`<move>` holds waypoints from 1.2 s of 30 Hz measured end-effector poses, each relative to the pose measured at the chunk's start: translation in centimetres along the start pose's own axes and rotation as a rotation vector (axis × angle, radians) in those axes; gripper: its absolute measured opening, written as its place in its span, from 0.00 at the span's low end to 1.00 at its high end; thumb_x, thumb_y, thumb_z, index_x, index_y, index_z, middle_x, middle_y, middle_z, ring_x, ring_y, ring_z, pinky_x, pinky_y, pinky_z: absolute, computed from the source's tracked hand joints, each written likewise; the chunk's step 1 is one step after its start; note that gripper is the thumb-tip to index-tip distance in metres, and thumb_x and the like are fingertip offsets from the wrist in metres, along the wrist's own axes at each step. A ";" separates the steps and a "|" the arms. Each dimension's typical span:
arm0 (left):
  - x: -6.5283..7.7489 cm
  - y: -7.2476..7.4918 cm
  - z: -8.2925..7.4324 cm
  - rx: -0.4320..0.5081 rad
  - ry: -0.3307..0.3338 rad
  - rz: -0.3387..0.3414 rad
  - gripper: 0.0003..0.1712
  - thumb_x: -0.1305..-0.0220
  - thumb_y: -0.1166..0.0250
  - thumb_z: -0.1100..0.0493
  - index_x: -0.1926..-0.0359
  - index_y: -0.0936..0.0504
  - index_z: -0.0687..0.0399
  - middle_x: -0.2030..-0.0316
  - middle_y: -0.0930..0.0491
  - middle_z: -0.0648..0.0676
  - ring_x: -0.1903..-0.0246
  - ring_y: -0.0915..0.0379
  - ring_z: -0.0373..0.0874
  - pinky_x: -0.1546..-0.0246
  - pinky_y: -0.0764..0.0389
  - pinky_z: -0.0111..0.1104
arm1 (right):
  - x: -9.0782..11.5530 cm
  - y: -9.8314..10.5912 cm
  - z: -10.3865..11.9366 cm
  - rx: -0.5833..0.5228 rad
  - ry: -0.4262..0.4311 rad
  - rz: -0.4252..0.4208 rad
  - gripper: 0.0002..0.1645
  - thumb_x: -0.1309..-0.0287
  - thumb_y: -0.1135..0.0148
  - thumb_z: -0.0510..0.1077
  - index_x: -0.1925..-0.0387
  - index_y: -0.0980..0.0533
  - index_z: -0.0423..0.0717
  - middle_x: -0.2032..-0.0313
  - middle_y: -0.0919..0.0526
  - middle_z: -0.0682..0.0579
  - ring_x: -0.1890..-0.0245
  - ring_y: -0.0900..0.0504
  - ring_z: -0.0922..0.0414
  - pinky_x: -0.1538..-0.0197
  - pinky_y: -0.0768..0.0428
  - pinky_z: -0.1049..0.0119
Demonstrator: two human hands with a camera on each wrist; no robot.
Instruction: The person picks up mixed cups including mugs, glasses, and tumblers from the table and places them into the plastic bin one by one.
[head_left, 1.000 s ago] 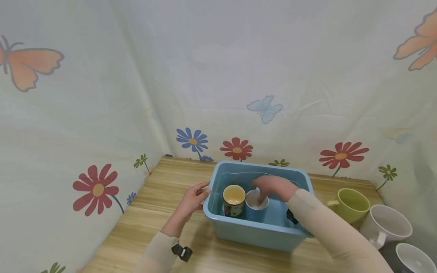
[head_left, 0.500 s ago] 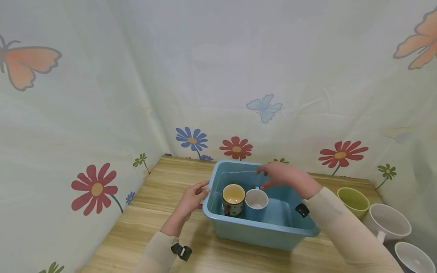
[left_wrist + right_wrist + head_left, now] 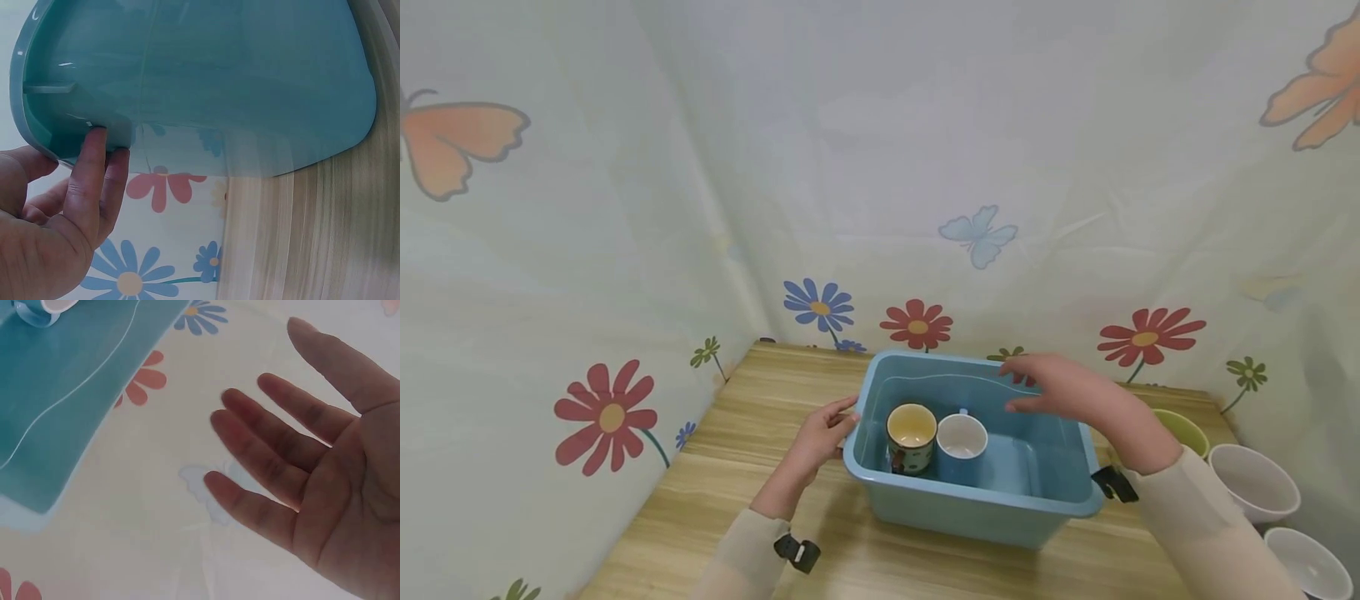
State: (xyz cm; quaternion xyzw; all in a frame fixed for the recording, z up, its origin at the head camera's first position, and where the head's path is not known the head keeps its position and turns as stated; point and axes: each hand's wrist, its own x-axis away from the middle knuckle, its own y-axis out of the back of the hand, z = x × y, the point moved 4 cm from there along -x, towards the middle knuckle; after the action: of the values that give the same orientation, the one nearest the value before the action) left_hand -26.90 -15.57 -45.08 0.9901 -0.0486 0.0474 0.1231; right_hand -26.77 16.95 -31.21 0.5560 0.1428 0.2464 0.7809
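Observation:
A light blue plastic bin stands on the wooden table. At its left end my left hand holds the rim; in the left wrist view the thumb is at the rim and the fingers reach up beneath it against the outer wall. Inside, to the left, a patterned mug with a yellow interior is upright beside a blue mug with a white interior. My right hand hovers over the bin's back right side, holding nothing. The right wrist view shows its palm with fingers spread and relaxed.
Right of the bin, partly behind the right arm, stand a yellow-green mug, a pale mug and another mug with a white interior. A flowered cloth hangs behind the table.
My right hand has let go of the blue mug, risen out of the bin and moved right. The blue mug stays where it stood. My left hand has kept its place at the rim.

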 end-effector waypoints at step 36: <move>-0.1 -0.2 0.2 0.006 0.000 -0.025 0.25 0.24 0.42 0.61 0.29 0.28 0.60 0.43 0.18 0.70 0.55 0.16 0.49 0.62 0.09 0.46 | 6.4 -2.7 -3.7 -0.151 -0.061 -0.327 0.25 0.38 0.29 0.47 0.43 0.20 0.39 0.48 0.14 0.41 0.49 0.18 0.43 0.49 0.15 0.42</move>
State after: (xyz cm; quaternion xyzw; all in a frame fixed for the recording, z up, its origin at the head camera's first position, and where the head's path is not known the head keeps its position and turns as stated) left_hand -26.92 -15.44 -45.29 0.9909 -0.0363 0.0461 0.1209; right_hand -22.66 22.71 -34.64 0.4723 0.1886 0.1092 0.8541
